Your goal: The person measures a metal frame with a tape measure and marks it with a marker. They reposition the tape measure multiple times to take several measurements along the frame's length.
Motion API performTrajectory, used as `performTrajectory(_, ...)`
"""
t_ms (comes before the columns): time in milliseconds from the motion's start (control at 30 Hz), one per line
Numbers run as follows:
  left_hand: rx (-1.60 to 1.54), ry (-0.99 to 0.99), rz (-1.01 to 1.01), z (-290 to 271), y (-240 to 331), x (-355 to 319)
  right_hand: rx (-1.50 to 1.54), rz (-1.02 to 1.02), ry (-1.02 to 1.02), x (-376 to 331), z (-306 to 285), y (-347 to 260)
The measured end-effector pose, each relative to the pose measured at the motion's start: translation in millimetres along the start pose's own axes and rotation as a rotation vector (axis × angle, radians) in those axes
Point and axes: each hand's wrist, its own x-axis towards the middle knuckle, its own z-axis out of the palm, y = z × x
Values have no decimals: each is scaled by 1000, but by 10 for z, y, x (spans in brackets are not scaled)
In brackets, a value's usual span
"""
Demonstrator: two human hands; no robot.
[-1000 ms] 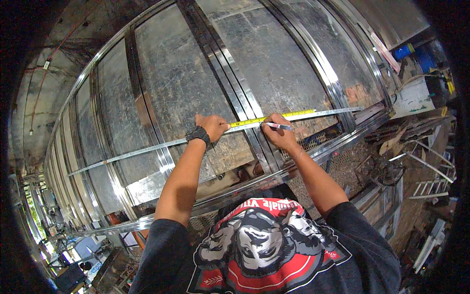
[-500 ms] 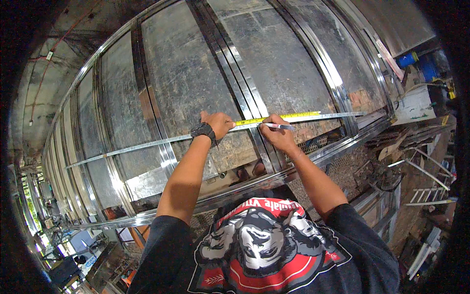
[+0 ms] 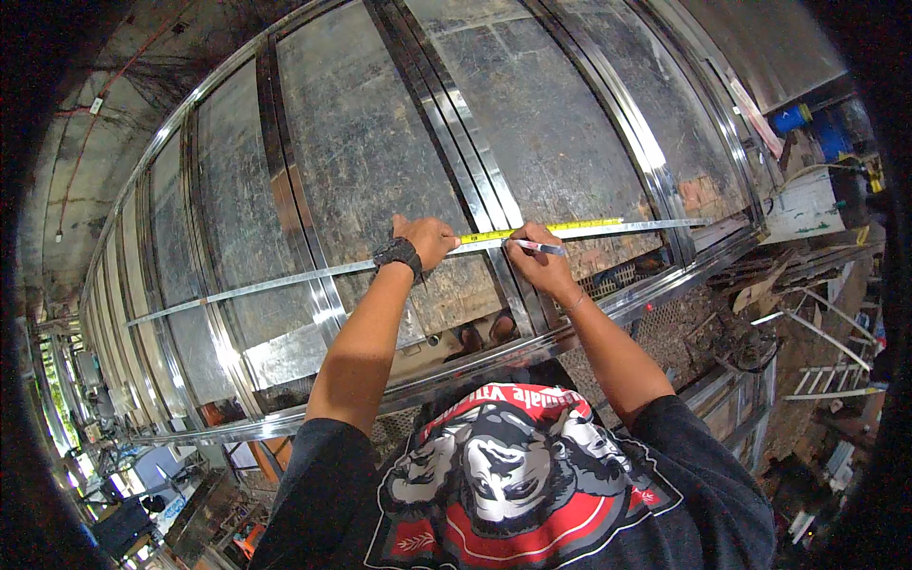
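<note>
A yellow tape measure blade (image 3: 581,225) lies along a long, thin metal strip (image 3: 249,288) that crosses a frame of shiny metal bars (image 3: 475,161). My left hand (image 3: 425,239), with a black watch at the wrist, pinches the blade's left end. Right of it, my right hand (image 3: 541,261) grips a pen with a whitish barrel (image 3: 548,249), most likely a marker. This hand rests at the strip's near edge, over a pair of parallel bars, with its fingertips by the blade. The pen's tip is too small to make out.
Dark, scuffed sheet panels (image 3: 356,123) show between the bars. The frame's near rail (image 3: 646,285) runs in front of my body. To the right are a blue container (image 3: 790,118), a pale board (image 3: 804,204) and loose metal pieces (image 3: 836,370). Workshop clutter fills the lower left.
The pen has turned slightly in my right hand, its back end dipping a little lower. My left forearm has shifted very slightly right. Blade and strip look unmoved.
</note>
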Motion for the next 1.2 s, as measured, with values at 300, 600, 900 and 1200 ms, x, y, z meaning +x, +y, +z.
performTrajectory(300, -2, -8, -11, -26, 59, -9, 130, 254, 55, -64, 35, 121)
performTrajectory(600, -1, 33, 33, 10, -30, -33, 115, 385, 279, -532, -227, -294)
performTrajectory(900, 82, 159, 45, 24, -609, -109, 86, 431, 260, -1136, 19, -465)
performTrajectory(1200, 44, 149, 80, -16, -783, -188, 194, 473, 445, -1265, 471, -509)
